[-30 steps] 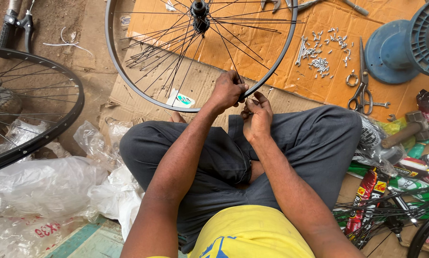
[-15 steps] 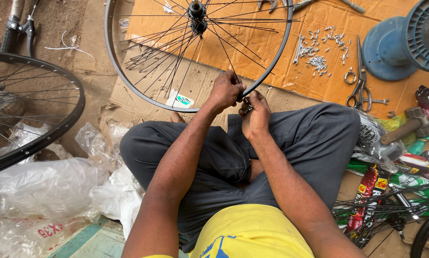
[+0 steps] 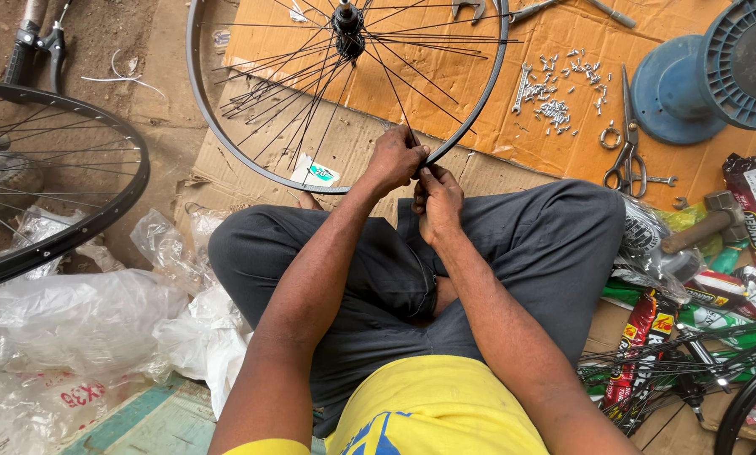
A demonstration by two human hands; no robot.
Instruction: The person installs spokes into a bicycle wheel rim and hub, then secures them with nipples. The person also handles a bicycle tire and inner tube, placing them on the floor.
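Cardboard (image 3: 555,160) is covering the dirt ground where the left hand (image 3: 392,160) is gripping the bicycle rim (image 3: 479,109), fingers curled shut around it; just beside them, the right hand (image 3: 438,198) is pinching a spoke (image 3: 399,105) end.

both arms reach forward, left hand (image 3: 392,160) and right hand (image 3: 438,198) curled close together.

Wheel rim (image 3: 226,143) glossy metal; cardboard (image 3: 512,101) matt, creased; plastic bags (image 3: 83,312) clear, crinkled; trousers (image 3: 529,244) grey cloth.
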